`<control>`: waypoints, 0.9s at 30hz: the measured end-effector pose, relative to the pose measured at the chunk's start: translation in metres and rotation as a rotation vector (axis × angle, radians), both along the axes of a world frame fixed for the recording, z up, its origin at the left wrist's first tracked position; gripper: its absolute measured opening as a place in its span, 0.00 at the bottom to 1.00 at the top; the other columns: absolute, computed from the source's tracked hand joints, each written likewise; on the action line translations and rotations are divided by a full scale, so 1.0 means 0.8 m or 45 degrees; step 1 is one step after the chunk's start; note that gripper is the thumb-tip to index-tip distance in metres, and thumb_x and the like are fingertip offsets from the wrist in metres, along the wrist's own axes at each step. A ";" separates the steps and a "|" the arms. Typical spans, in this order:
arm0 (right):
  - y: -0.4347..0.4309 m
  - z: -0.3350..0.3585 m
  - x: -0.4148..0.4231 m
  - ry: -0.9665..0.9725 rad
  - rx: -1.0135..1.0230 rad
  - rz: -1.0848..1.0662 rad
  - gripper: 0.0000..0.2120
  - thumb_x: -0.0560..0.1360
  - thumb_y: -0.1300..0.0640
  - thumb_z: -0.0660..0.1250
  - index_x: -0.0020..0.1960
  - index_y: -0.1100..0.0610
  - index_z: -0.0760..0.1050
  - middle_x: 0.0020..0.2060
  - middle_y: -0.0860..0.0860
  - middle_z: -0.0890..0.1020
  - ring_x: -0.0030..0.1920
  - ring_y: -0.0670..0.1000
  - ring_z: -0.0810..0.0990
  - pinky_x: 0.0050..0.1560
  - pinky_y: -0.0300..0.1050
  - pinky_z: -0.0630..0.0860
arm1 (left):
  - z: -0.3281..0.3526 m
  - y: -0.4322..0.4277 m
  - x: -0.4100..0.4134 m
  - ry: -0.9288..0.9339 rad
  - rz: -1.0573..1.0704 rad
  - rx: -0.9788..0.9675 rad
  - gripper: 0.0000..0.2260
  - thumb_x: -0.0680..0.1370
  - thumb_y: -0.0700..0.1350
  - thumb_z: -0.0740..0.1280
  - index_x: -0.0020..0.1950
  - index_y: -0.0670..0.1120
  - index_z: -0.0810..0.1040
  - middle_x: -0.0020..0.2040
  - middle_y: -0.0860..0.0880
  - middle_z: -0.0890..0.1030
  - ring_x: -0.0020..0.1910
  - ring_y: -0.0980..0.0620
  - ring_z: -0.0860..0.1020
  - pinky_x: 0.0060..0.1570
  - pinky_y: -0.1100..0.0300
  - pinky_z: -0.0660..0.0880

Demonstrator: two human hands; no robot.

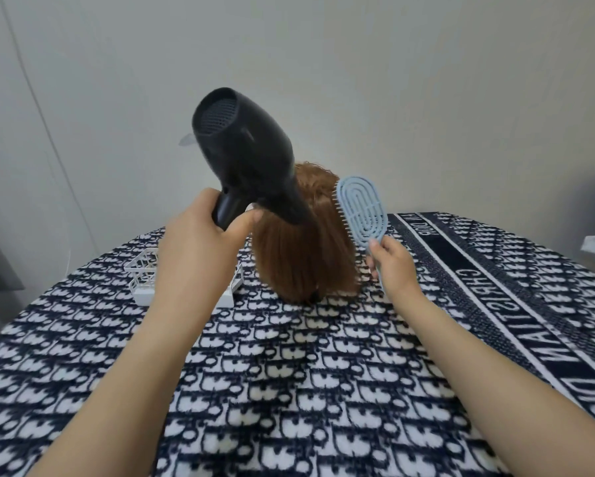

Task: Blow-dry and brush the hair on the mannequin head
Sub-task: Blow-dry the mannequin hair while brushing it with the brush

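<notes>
Patterned blanket (pixel 289 390): navy and white, carries everything.
Mannequin head (pixel 303 256): auburn hair, stands mid-blanket between both grips.
Hair dryer (pixel 244 149): black, nozzle aimed into the hair's left side; left grip (pixel 196 235) curled round its handle.
White rack (pixel 141 270): beyond the left forearm.
Brush (pixel 361 208): pale blue, bristles against the hair's right side; right grip (pixel 392 266) pinches its handle.
</notes>
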State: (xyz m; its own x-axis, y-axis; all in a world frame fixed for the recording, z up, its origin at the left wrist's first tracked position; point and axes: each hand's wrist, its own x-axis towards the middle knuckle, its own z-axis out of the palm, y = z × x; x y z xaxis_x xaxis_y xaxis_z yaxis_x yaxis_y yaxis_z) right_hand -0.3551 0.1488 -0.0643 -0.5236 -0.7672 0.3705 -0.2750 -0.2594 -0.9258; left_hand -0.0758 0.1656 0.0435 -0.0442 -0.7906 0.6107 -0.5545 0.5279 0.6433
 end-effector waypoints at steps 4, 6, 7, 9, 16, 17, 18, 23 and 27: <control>0.002 0.007 -0.009 -0.243 0.187 0.013 0.13 0.82 0.52 0.58 0.44 0.60 0.72 0.29 0.51 0.73 0.27 0.48 0.67 0.29 0.42 0.66 | 0.002 0.000 -0.012 0.006 -0.058 0.008 0.13 0.77 0.60 0.70 0.45 0.52 0.74 0.36 0.49 0.80 0.36 0.42 0.82 0.40 0.42 0.79; 0.003 0.006 -0.013 -0.333 0.223 0.029 0.13 0.82 0.52 0.58 0.47 0.60 0.74 0.30 0.50 0.73 0.27 0.48 0.68 0.31 0.43 0.67 | 0.001 0.000 -0.019 0.012 -0.075 0.010 0.13 0.77 0.60 0.70 0.46 0.52 0.74 0.36 0.49 0.81 0.36 0.42 0.81 0.39 0.44 0.78; 0.003 0.005 -0.014 -0.361 0.232 0.025 0.13 0.82 0.51 0.58 0.47 0.59 0.74 0.30 0.50 0.73 0.28 0.48 0.68 0.31 0.43 0.67 | 0.000 0.000 -0.022 -0.021 -0.052 -0.016 0.13 0.77 0.60 0.69 0.46 0.52 0.73 0.36 0.51 0.80 0.36 0.44 0.81 0.37 0.47 0.77; 0.003 0.004 -0.016 -0.394 0.258 0.005 0.13 0.82 0.51 0.58 0.48 0.59 0.74 0.31 0.51 0.72 0.28 0.49 0.68 0.31 0.44 0.67 | -0.002 -0.001 -0.026 -0.027 -0.043 -0.021 0.13 0.77 0.60 0.70 0.45 0.52 0.73 0.35 0.52 0.80 0.35 0.45 0.81 0.35 0.49 0.75; 0.005 0.005 -0.021 -0.461 0.271 -0.002 0.14 0.82 0.50 0.58 0.47 0.59 0.75 0.30 0.51 0.73 0.27 0.49 0.68 0.30 0.45 0.67 | 0.002 -0.005 -0.038 -0.039 -0.039 -0.085 0.14 0.78 0.59 0.70 0.41 0.54 0.70 0.34 0.54 0.77 0.34 0.52 0.77 0.31 0.55 0.66; 0.005 0.005 -0.020 -0.455 0.278 -0.004 0.14 0.81 0.50 0.59 0.47 0.59 0.75 0.31 0.51 0.73 0.27 0.49 0.69 0.30 0.45 0.68 | 0.003 -0.006 -0.040 -0.040 -0.040 -0.083 0.14 0.78 0.58 0.70 0.40 0.54 0.69 0.33 0.54 0.76 0.34 0.53 0.77 0.31 0.55 0.65; 0.005 0.006 -0.020 -0.450 0.280 -0.007 0.14 0.81 0.50 0.59 0.48 0.60 0.75 0.31 0.51 0.74 0.27 0.49 0.69 0.31 0.45 0.68 | 0.004 -0.007 -0.042 -0.029 -0.054 -0.071 0.14 0.78 0.58 0.70 0.40 0.54 0.69 0.33 0.54 0.76 0.34 0.53 0.77 0.31 0.55 0.65; 0.005 0.009 -0.016 -0.436 0.268 -0.009 0.14 0.81 0.50 0.59 0.49 0.60 0.77 0.31 0.51 0.75 0.28 0.49 0.70 0.31 0.45 0.71 | 0.008 -0.011 -0.051 -0.026 -0.060 -0.109 0.12 0.78 0.58 0.70 0.44 0.52 0.73 0.34 0.54 0.76 0.36 0.50 0.77 0.31 0.54 0.64; 0.004 0.012 -0.014 -0.456 0.279 -0.012 0.14 0.81 0.50 0.60 0.47 0.60 0.76 0.31 0.51 0.75 0.28 0.50 0.70 0.32 0.45 0.71 | 0.015 -0.016 -0.057 -0.026 -0.080 -0.072 0.14 0.78 0.58 0.71 0.43 0.51 0.72 0.35 0.53 0.77 0.39 0.42 0.80 0.34 0.51 0.67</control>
State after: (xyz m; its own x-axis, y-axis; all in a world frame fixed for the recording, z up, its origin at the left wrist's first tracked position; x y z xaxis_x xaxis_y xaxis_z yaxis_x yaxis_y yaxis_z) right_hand -0.3660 0.1520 -0.0545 -0.5970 -0.8022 -0.0081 0.0732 -0.0444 -0.9963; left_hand -0.1217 0.1527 0.0554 -0.1056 -0.7501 0.6528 -0.5322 0.5972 0.6001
